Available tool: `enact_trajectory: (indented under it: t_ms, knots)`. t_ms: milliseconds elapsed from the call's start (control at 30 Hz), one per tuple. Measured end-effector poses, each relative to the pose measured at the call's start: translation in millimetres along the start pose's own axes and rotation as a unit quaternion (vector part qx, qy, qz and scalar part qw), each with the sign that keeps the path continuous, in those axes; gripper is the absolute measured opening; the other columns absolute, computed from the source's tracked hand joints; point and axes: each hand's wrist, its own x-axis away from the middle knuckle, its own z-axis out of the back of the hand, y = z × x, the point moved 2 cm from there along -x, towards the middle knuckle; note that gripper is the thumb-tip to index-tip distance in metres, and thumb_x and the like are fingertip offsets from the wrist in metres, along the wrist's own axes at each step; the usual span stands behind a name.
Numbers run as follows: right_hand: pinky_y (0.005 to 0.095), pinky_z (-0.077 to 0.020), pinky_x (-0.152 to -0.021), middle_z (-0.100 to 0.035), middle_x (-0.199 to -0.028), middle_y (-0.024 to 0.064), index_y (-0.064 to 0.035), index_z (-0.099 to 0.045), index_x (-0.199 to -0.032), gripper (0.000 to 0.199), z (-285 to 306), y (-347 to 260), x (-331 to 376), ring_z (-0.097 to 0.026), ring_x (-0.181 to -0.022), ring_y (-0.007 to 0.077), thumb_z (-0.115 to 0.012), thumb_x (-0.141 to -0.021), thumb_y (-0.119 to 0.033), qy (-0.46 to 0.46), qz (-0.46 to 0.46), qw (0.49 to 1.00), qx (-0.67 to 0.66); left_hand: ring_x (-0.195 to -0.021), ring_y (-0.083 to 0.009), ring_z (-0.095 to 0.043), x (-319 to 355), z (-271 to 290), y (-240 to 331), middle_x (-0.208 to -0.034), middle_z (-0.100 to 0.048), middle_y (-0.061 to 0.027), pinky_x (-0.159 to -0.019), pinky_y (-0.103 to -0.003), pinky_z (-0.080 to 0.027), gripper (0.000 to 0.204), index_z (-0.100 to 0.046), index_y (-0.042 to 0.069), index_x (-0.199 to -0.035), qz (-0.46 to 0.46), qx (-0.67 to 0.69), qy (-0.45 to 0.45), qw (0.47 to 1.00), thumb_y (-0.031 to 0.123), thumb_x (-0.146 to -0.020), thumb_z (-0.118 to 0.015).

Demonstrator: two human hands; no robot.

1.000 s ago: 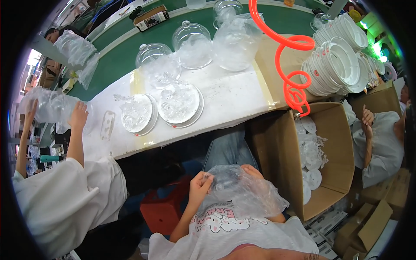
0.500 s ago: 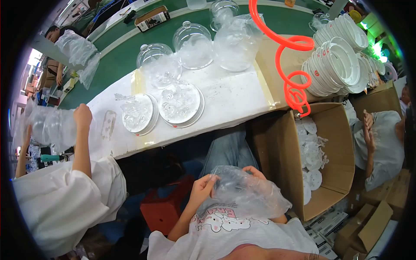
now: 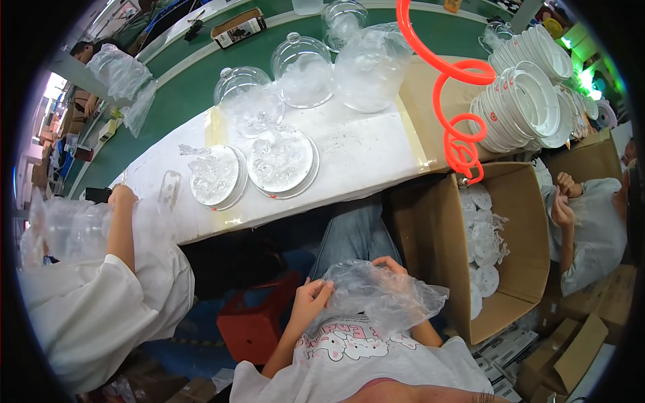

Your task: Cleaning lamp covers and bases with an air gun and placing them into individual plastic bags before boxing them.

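Observation:
A crumpled clear plastic bag [image 3: 383,292] spans the space between my two hands, in front of my chest. My left hand [image 3: 311,300] pinches its left edge between thumb and fingers. At the far side of the bag, the fingers of my right hand [image 3: 390,266] are bent over the film; my right palm and wrist are partly behind the plastic. Ahead on the worktable, two white round bases [image 3: 213,185] carry clear ornaments [image 3: 275,144]. Behind them stand several clear domes [image 3: 301,67] with knobs on top, with cloudy plastic film inside or around them.
A red coiled air hose [image 3: 463,138] hangs over the table's right side. Stacked white round bases [image 3: 517,111] stand behind it. An open cardboard box [image 3: 517,269] at my right contains white discs and clear pieces. A co-worker's arm [image 3: 122,225] and a red stool [image 3: 248,326] are at left.
The bag has sunk slightly and is more crumpled, still in both my hands. The left co-worker's raised hand has moved down and left. At the right, another person's hands have shifted.

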Motion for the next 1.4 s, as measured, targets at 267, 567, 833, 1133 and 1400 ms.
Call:
enact_trajectory:
  t_ms: [267, 567, 833, 1133, 1400]
  knots:
    - [0.0178, -0.0298, -0.047, -0.043, -0.057, -0.0054, -0.0034, -0.056, -0.092, 0.018, -3, 9, -5, -0.038, -0.052, 0.0017, -0.061, -0.076, -0.012, 0.0, 0.042, 0.996, -0.082, -0.058, -0.0053, -0.05, 3, -7, -4, -0.067, -0.056, 0.0, -0.057, -0.018, -0.038, 0.007, -0.059, 0.001, -0.078, 0.047, 0.283, -0.002, 0.958, 0.008, -0.08, -0.058]
    - [0.0169, -0.04, -0.058, -0.055, -0.073, 0.0004, -0.0001, -0.053, -0.092, 0.016, -2, 44, -22, -0.049, -0.065, 0.0039, -0.058, -0.08, -0.009, 0.004, 0.001, 0.993, -0.114, -0.058, -0.0057, -0.05, 1, -5, -37, -0.065, -0.054, 0.0009, -0.057, -0.018, -0.039, 0.006, -0.054, 0.004, -0.078, 0.097, 0.362, 0.034, 0.927, 0.009, -0.081, -0.058]
    - [0.0243, -0.0412, -0.066, -0.051, -0.079, 0.0001, -0.0044, -0.054, -0.089, 0.016, 3, 74, -41, -0.049, -0.074, 0.0104, -0.044, -0.086, -0.016, -0.078, 0.182, 0.979, 0.04, -0.051, -0.0041, -0.044, -16, -4, -64, -0.058, -0.049, 0.0029, -0.052, -0.017, -0.034, 0.018, -0.05, 0.008, -0.068, 0.117, 0.384, 0.033, 0.915, 0.015, -0.085, -0.053]
    - [0.0215, -0.0393, -0.069, -0.047, -0.084, -0.0028, -0.0076, -0.048, -0.091, 0.01, 6, 121, -53, -0.046, -0.078, 0.0068, -0.045, -0.085, -0.015, -0.096, 0.096, 0.986, -0.098, -0.063, -0.0056, -0.05, -7, -5, -66, -0.069, -0.056, 0.0012, -0.061, -0.019, -0.038, 0.012, -0.054, 0.005, -0.077, 0.095, 0.321, 0.013, 0.942, 0.014, -0.085, -0.053]
    - [0.0222, -0.0418, -0.066, -0.054, -0.091, 0.0031, -0.004, -0.049, -0.105, 0.03, 0, 61, -11, -0.051, -0.077, 0.0092, -0.05, -0.085, -0.027, -0.002, -0.066, 0.996, 0.059, -0.075, -0.0092, -0.053, 6, 6, -73, -0.08, -0.057, -0.0011, -0.072, -0.022, -0.041, 0.005, -0.055, 0.004, -0.083, 0.129, 0.393, -0.081, 0.907, 0.009, -0.082, -0.056]
